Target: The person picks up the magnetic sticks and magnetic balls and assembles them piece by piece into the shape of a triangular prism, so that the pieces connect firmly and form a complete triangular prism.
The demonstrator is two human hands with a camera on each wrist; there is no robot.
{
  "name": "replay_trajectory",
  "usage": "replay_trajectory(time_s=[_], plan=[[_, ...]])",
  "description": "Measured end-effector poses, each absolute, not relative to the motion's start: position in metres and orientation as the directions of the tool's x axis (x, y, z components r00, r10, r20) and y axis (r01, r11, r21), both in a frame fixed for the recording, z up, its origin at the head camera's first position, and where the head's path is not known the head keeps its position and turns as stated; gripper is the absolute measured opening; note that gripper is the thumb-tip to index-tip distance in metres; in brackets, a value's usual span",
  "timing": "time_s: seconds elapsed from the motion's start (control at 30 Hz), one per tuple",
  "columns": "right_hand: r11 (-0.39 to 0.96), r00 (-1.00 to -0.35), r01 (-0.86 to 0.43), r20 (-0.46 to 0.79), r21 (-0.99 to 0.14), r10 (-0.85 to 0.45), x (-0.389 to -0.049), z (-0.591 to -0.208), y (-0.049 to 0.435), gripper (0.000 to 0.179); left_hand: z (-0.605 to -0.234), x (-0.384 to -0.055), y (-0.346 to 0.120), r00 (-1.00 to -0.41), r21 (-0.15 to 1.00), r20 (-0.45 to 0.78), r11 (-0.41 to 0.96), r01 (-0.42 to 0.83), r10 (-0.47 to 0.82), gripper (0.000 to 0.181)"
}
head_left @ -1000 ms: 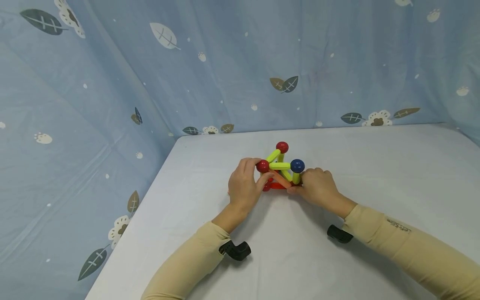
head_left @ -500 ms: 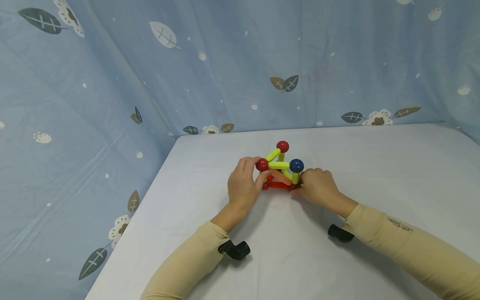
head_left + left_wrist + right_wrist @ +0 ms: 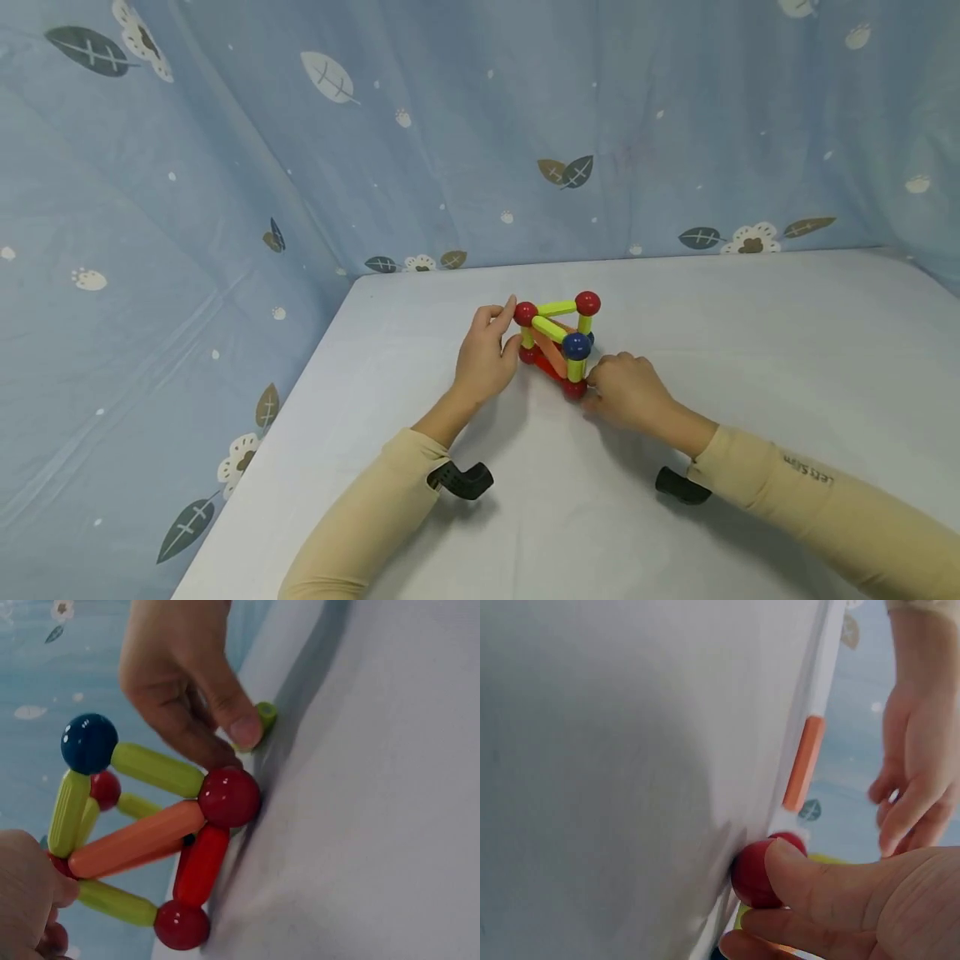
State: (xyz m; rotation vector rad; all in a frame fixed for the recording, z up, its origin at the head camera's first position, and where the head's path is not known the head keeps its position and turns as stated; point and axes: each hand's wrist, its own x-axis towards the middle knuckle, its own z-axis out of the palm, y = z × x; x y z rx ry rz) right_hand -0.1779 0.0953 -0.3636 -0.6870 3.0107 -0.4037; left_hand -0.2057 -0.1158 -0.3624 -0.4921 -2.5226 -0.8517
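A frame of magnetic sticks and balls [image 3: 550,326] stands on the white table [image 3: 712,350]. Yellow-green, orange and red sticks join its red and blue balls. Beside its upper left red ball [image 3: 527,313] is my left hand [image 3: 482,358], index finger and thumb extended against that corner. My right hand [image 3: 626,390] is at the lower front red ball [image 3: 229,796], its thumb over this ball in the right wrist view. From the left wrist view, this hand pinches a yellow-green stick [image 3: 266,714] under its thumb, mostly hidden.
An orange stick [image 3: 804,763] lies on the table in the right wrist view; the left hand hides it from the head view. Patterned blue cloth [image 3: 450,142] hangs behind and left of the table. A dark wrist mount [image 3: 461,481] hangs under the left forearm.
The frame has turned, bringing its blue upper ball nearer me and its back red ball to the right. My left fingers have loosened from the upper red ball. My right hand has come slightly nearer.
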Motion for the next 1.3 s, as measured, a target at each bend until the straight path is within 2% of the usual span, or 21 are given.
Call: replay_trajectory(time_s=[0.17, 0.23, 0.3, 0.37, 0.47, 0.53, 0.6, 0.67, 0.77, 1.13, 1.3], plan=[[0.852, -0.878, -0.456, -0.024, -0.256, -0.478, -0.169, -0.360, 0.090, 0.039, -0.362, -0.210, -0.122, -0.889, 0.618, 0.407, 0.654, 0.437, 0.209, 0.058], [0.839, -0.873, -0.466, -0.007, -0.282, -0.487, -0.168, -0.356, 0.092, 0.038, -0.362, -0.207, -0.121, -0.892, 0.623, 0.401, 0.653, 0.431, 0.207, 0.056], [0.825, -0.883, -0.457, 0.060, -0.331, -0.465, -0.169, -0.350, 0.097, 0.032, -0.362, -0.199, -0.116, -0.870, 0.580, 0.448, 0.675, 0.457, 0.204, 0.057], [0.813, -0.895, -0.447, 0.179, -0.373, -0.410, -0.171, -0.342, 0.103, 0.027, -0.362, -0.190, -0.108, -0.805, 0.470, 0.548, 0.711, 0.522, 0.229, 0.063], [0.805, -0.876, -0.445, 0.377, -0.393, -0.300, -0.179, -0.330, 0.111, 0.030, -0.362, -0.178, -0.095, -0.655, 0.247, 0.698, 0.761, 0.600, 0.290, 0.066], [0.816, -0.857, -0.445, 0.439, -0.370, -0.269, -0.186, -0.324, 0.116, 0.041, -0.362, -0.173, -0.088, -0.563, 0.112, 0.753, 0.778, 0.618, 0.340, 0.060], [0.824, -0.855, -0.449, 0.435, -0.346, -0.283, -0.192, -0.321, 0.119, 0.050, -0.362, -0.171, -0.085, -0.523, 0.037, 0.773, 0.799, 0.601, 0.358, 0.048], [0.827, -0.867, -0.450, 0.390, -0.339, -0.312, -0.196, -0.321, 0.121, 0.055, -0.363, -0.170, -0.084, -0.514, 0.011, 0.777, 0.809, 0.587, 0.363, 0.038], [0.821, -0.878, -0.449, 0.345, -0.353, -0.332, -0.199, -0.324, 0.121, 0.051, -0.364, -0.170, -0.087, -0.519, 0.022, 0.777, 0.809, 0.588, 0.356, 0.030], [0.801, -0.858, -0.474, 0.396, -0.365, -0.327, -0.193, -0.329, 0.113, 0.043, -0.364, -0.172, -0.110, -0.597, 0.117, 0.758, 0.846, 0.520, 0.262, 0.026], [0.796, -0.860, -0.473, 0.392, -0.378, -0.325, -0.192, -0.329, 0.113, 0.041, -0.365, -0.178, -0.114, -0.603, 0.133, 0.759, 0.847, 0.515, 0.247, 0.025]])
